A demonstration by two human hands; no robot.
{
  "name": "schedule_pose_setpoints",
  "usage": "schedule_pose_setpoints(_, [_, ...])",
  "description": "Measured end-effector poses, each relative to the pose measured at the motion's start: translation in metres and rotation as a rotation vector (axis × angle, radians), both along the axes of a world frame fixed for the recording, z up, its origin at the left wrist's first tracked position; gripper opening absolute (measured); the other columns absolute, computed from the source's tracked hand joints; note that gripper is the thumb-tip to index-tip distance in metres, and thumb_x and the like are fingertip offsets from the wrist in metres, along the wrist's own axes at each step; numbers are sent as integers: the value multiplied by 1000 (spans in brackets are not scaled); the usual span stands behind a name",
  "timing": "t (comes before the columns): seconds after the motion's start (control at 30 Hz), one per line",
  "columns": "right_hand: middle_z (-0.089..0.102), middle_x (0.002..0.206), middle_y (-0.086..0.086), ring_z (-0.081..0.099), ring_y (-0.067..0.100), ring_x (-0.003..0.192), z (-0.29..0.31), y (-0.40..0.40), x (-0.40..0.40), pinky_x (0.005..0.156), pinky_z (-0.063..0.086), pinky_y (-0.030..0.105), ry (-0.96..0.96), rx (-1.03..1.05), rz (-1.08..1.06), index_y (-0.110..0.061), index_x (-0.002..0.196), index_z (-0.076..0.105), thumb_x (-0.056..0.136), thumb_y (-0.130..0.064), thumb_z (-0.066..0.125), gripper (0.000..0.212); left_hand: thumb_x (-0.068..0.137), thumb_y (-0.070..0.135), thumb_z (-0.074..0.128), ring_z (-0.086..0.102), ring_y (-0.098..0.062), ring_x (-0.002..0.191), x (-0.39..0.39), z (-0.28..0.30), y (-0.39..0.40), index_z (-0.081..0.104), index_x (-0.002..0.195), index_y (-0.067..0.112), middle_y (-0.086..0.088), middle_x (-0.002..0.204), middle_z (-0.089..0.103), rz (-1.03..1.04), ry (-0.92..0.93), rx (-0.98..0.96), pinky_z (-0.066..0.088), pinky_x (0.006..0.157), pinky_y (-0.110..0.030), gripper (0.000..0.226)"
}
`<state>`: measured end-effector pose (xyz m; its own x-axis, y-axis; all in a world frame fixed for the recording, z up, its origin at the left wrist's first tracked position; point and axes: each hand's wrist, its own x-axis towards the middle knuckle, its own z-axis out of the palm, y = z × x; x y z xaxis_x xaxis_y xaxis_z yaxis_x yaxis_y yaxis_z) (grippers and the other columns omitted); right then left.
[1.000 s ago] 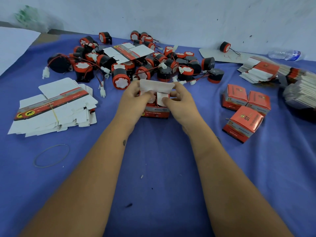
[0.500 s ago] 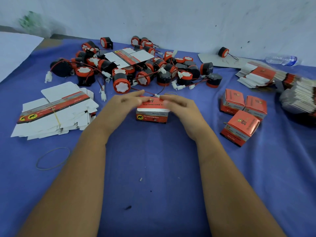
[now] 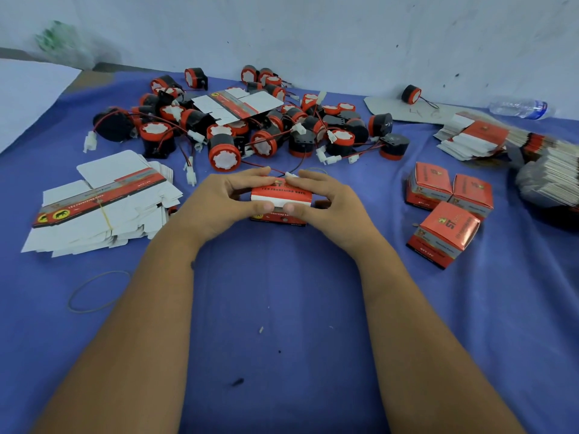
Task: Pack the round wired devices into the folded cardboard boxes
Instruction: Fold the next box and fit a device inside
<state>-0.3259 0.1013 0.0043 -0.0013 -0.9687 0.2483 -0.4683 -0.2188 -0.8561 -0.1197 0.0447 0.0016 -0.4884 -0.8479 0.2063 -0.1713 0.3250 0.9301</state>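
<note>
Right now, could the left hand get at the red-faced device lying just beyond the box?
Probably yes. The device lies in the open just past the left hand, with nothing over it. But that hand, like the right hand, grips the box, so it must let go first.
</note>
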Motion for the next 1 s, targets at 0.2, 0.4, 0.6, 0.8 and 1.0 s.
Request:
schedule_pose_setpoints(0.2, [48, 129, -17, 46, -1, 118, -1, -3, 2, 92, 43, 15, 97, -50, -48, -28, 128, 62, 89, -37, 67, 41, 87, 16, 71, 48, 20, 113, -7, 1, 2, 63, 115, 37, 18, 127, 59, 71, 13, -78, 46, 85, -5, 37])
schedule_pose_setpoints(0.4, [55, 124, -13, 52, 2, 115, 0, -3, 5, 94, 49, 22, 34, -56, -51, -24, 126, 65, 93, -35, 63, 34, 88, 17, 70, 55, 6, 116, -10, 2, 6, 66, 118, 30, 10, 127, 64, 113, 60, -65, 49, 97, -17, 32])
schedule_pose_setpoints(0.6, [49, 124, -11, 44, 3, 116, 0, -6, 9, 95, 40, 15, 154, -135, -174, -25, 124, 66, 90, -35, 67, 35, 89, 12, 70, 57, -7, 122, -15, -2, 6, 66, 116, 29, 7, 127, 65, 144, 109, -68, 48, 104, -36, 32])
schedule_pose_setpoints(0.8, [45, 90, -12, 47, -3, 82, 2, -6, 20, 72, 39, 6, 201, -311, -295, -17, 104, 75, 83, -20, 77, 22, 94, -2, 58, 51, 0, 126, -23, -5, 5, 71, 100, 35, 20, 126, 59, 74, 208, -9, 49, 95, -20, 40])
schedule_pose_setpoints(1.0, [51, 91, -7, 51, 5, 76, 1, -3, 20, 69, 46, 16, 262, -349, -282, -14, 108, 74, 86, -17, 73, 22, 94, -6, 55, 49, -3, 129, -25, -2, 6, 71, 102, 34, 12, 132, 57, 90, 207, 5, 49, 97, -19, 44])
